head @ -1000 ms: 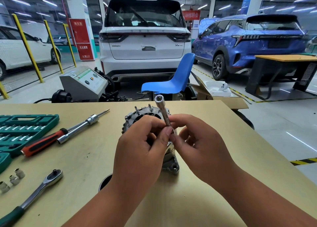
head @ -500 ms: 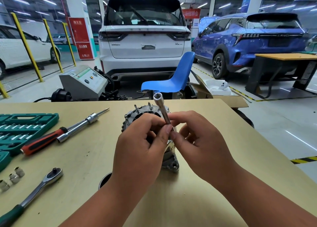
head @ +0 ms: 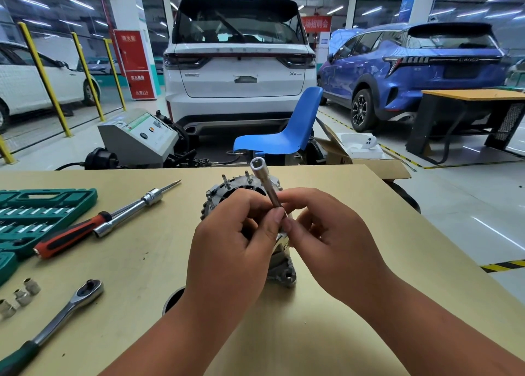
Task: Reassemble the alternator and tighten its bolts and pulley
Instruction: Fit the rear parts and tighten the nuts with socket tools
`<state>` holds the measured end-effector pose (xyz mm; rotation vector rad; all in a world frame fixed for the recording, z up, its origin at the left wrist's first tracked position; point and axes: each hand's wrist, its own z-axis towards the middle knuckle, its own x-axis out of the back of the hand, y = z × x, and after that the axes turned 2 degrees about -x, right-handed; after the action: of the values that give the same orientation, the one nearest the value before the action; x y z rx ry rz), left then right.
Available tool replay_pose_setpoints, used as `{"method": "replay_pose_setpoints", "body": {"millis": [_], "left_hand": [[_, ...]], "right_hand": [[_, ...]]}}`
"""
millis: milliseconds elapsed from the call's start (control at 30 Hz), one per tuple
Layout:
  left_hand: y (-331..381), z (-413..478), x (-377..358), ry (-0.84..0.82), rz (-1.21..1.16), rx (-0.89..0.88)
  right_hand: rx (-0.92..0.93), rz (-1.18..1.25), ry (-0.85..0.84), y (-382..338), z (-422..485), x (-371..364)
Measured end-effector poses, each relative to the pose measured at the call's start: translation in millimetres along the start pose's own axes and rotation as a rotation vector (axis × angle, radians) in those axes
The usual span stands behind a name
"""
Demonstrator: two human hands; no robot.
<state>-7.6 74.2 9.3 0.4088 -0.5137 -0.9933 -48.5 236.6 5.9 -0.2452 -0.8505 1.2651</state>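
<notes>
The silver alternator (head: pixel 227 189) stands on the tan table (head: pixel 142 262), mostly hidden behind my hands, with studs sticking up from its far rim and a mounting ear (head: pixel 284 274) showing below. A long silver socket (head: pixel 264 184) points up and away, its hex opening at the top. My left hand (head: pixel 230 250) and my right hand (head: pixel 332 245) both pinch the socket's lower end just above the alternator. What the lower end touches is hidden.
Left of the alternator lie a red-handled driver with an extension (head: pixel 99 223), a ratchet wrench (head: pixel 56 319), three small sockets (head: pixel 20 297) and a green tool case (head: pixel 31 216). A dark round part (head: pixel 173 301) peeks out by my left wrist. A blue chair (head: pixel 287 137) stands beyond the table.
Almost nothing has moved; both hands keep pinching the socket in the same place over the alternator, with only a slight shift of the view.
</notes>
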Motion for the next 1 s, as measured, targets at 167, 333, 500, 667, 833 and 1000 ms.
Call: {"method": "replay_pose_setpoints", "body": {"millis": [167, 333, 500, 667, 833, 1000], "left_hand": [[0.5, 0.5, 0.1, -0.005, 0.01, -0.006], [1.1, 0.0, 0.2, -0.002, 0.002, -0.002], [-0.1, 0.1, 0.1, 0.008, 0.008, 0.005], [-1.0, 0.3, -0.3, 0.003, 0.012, 0.0], [-1.3, 0.0, -0.5, 0.004, -0.002, -0.009], [-2.3, -0.2, -0.8, 0.009, -0.002, -0.006]], "right_hand": [[0.054, -0.01, 0.034, -3.5, 1.1, -1.4], [0.031, -0.039, 0.034, -1.5, 1.5, -0.1], [-0.015, -0.013, -0.001, 0.1, 0.9, 1.2], [0.011, -0.017, 0.012, -1.9, 0.5, -0.2], [0.028, -0.047, 0.03, -3.1, 1.4, -0.4], [0.008, -0.047, 0.013, -1.7, 1.9, -0.2]]}}
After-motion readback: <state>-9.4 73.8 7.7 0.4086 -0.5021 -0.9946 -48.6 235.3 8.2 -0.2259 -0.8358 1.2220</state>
